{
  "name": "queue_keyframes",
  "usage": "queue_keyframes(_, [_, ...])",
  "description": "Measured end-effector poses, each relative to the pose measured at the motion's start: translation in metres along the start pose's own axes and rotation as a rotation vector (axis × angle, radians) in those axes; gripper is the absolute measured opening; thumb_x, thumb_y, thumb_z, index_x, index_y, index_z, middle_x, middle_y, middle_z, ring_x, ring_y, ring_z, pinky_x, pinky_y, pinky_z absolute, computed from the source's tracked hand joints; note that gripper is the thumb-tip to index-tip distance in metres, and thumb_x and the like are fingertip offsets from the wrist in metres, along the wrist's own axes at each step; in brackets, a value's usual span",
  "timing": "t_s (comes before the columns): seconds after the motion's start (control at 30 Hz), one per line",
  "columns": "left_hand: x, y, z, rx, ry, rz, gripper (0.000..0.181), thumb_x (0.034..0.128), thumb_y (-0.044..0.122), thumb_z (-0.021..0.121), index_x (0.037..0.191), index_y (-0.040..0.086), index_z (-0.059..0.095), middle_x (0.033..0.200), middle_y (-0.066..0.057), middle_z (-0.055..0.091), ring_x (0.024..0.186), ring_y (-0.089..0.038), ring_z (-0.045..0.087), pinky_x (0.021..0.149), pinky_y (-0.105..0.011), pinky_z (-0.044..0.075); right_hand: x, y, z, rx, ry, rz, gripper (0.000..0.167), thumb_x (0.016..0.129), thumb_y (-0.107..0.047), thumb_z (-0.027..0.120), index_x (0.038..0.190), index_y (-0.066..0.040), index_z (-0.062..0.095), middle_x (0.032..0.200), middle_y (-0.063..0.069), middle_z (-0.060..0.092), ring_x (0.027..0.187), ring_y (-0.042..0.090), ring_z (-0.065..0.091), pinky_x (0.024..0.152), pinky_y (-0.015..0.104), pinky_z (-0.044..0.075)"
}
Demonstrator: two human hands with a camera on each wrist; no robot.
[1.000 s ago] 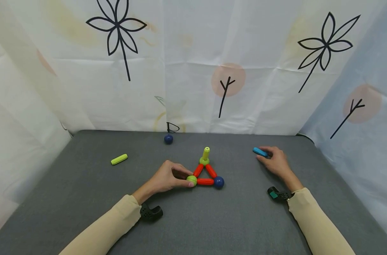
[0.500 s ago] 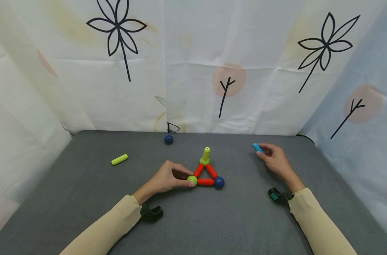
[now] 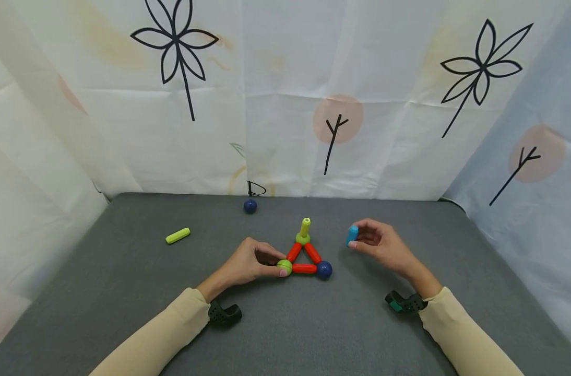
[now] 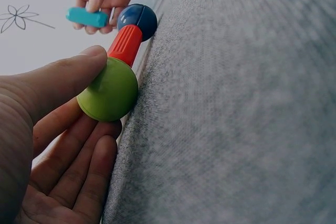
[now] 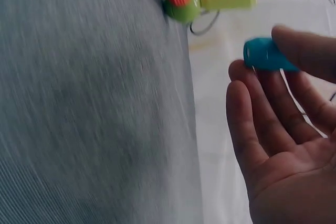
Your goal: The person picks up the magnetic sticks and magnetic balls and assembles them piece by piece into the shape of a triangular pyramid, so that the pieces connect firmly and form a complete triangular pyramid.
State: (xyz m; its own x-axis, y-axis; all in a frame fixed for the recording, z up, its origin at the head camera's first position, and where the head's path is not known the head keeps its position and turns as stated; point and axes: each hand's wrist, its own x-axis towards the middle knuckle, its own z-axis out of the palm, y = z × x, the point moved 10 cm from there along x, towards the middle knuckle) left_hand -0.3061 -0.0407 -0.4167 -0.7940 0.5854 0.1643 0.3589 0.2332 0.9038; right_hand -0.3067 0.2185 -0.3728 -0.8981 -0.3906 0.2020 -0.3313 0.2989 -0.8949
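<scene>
A triangle of red rods (image 3: 304, 268) joins a green ball (image 4: 111, 90), a dark blue ball (image 3: 324, 270) and a second green ball (image 3: 302, 238) at its far corner. From that far ball a yellow-green rod (image 3: 305, 226) stands upright. My left hand (image 3: 248, 262) pinches the near-left green ball between thumb and fingers, and the triangle lies on the table. Right of the triangle, my right hand (image 3: 381, 244) holds a light blue rod (image 3: 352, 236) above the table, roughly upright. In the right wrist view the thumb and fingertips grip this rod (image 5: 268, 54).
A loose yellow-green rod (image 3: 178, 236) lies on the left of the grey table (image 3: 285, 334). One more dark blue ball (image 3: 250, 206) rests near the back edge. Behind the table hangs a patterned white cloth (image 3: 285, 146).
My right hand has lifted the light blue rod off the table, brought it left towards the triangle and turned it upright. My left hand keeps its pinch on the green ball.
</scene>
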Motion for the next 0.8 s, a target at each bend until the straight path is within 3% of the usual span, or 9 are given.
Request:
queue_keyframes(0.17, [0.000, 0.000, 0.000, 0.001, 0.003, -0.011, 0.027, 0.0816, 0.015, 0.088, 0.107, 0.009, 0.081, 0.100, -0.002, 0.076, 0.091, -0.014, 0.071, 0.082, -0.028, 0.058, -0.003, -0.010, 0.026, 0.005, -0.121, -0.082, 0.025, 0.092, 0.002, 0.073, 0.114, 0.005, 0.062, 0.103, 0.014, 0.066, 0.094, 0.020, 0.070, 0.080, 0.031, 0.059])
queue_keyframes(0.3, [0.000, -0.001, 0.000, 0.003, 0.003, -0.016, 0.027, 0.0815, 0.016, 0.088, 0.106, 0.009, 0.081, 0.100, -0.001, 0.076, 0.091, -0.014, 0.071, 0.082, -0.027, 0.058, -0.005, -0.014, 0.040, 0.008, -0.169, -0.113, 0.024, 0.091, 0.004, 0.074, 0.113, 0.003, 0.064, 0.102, 0.015, 0.066, 0.094, 0.019, 0.069, 0.082, 0.030, 0.059])
queue_keyframes(0.8, [0.000, 0.002, 0.001, -0.024, 0.002, 0.020, 0.029, 0.0812, 0.013, 0.088, 0.108, 0.006, 0.080, 0.100, -0.005, 0.076, 0.091, -0.015, 0.072, 0.082, -0.030, 0.059, -0.005, -0.020, 0.056, -0.019, -0.133, -0.136, 0.024, 0.088, 0.003, 0.077, 0.110, 0.003, 0.066, 0.103, 0.014, 0.069, 0.091, 0.022, 0.067, 0.081, 0.029, 0.057])
